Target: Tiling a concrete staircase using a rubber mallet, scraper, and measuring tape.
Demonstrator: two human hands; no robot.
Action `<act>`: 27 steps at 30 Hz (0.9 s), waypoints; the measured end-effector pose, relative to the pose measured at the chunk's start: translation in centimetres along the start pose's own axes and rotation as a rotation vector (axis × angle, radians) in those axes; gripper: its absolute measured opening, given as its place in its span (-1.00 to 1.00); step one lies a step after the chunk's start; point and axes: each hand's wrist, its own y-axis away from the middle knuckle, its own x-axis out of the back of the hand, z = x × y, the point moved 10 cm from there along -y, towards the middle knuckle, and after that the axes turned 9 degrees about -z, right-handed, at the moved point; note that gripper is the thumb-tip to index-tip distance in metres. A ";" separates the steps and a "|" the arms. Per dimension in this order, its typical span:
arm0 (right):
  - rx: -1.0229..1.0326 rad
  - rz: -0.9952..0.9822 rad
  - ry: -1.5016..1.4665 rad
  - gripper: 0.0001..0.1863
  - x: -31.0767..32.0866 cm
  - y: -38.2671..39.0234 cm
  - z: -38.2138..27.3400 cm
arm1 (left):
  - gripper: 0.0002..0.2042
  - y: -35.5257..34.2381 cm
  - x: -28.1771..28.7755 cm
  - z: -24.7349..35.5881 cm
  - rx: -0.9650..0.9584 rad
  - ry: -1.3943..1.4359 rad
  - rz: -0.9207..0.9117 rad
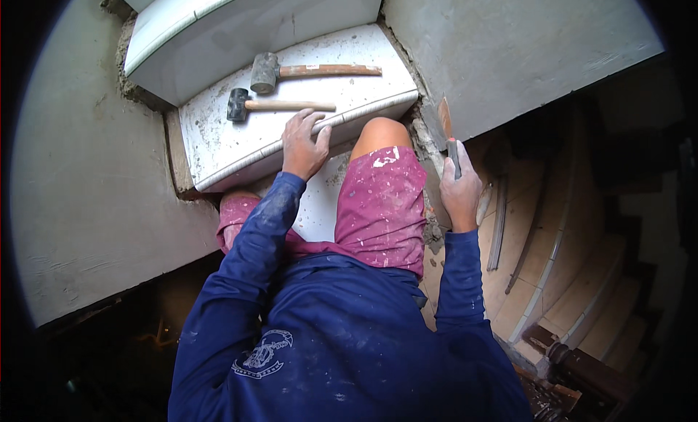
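My right hand [460,192] is wrapped round the dark handle of a putty knife [446,122]. Its narrow, rust-toned blade points up and away, beside the rough mortar joint [433,147] at the step's right end. My left hand [305,144] rests at the rounded front edge of a white tiled step [218,149], thumb and fingers apart, holding nothing. Just beyond its fingertips lies a small mallet [291,105] with a black head and pale wooden handle. Farther back on that step is a larger mallet [331,71] with a grey head and brown handle.
Grey plastered walls [80,197] flank the steps, the right one [509,51] ending at a slanted lower edge. Another white step [240,40] rises behind. Tan tiled stairs [542,269] descend at the right, with long thin strips [499,226] on them. Dark drops show at lower left.
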 end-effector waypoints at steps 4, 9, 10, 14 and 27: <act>-0.089 0.018 -0.080 -0.53 -1.9 -5.7 -0.5 | -0.69 1.9 1.3 -4.0 0.182 -0.166 0.033; -0.012 0.147 -0.027 -0.54 -3.2 -8.9 -3.4 | -0.54 3.0 2.2 -5.5 0.171 -0.422 0.019; -0.008 0.136 -0.025 -0.54 -3.4 -8.6 -3.1 | -0.51 3.2 2.0 -5.0 0.171 -0.457 -0.026; -0.067 0.067 0.036 -0.56 -5.1 -10.2 -0.6 | -0.48 2.4 1.7 -4.0 0.235 -0.490 -0.087; -0.031 0.083 -0.157 -0.45 -9.9 -15.2 -3.3 | -0.43 2.6 1.2 -4.6 0.243 -0.494 -0.133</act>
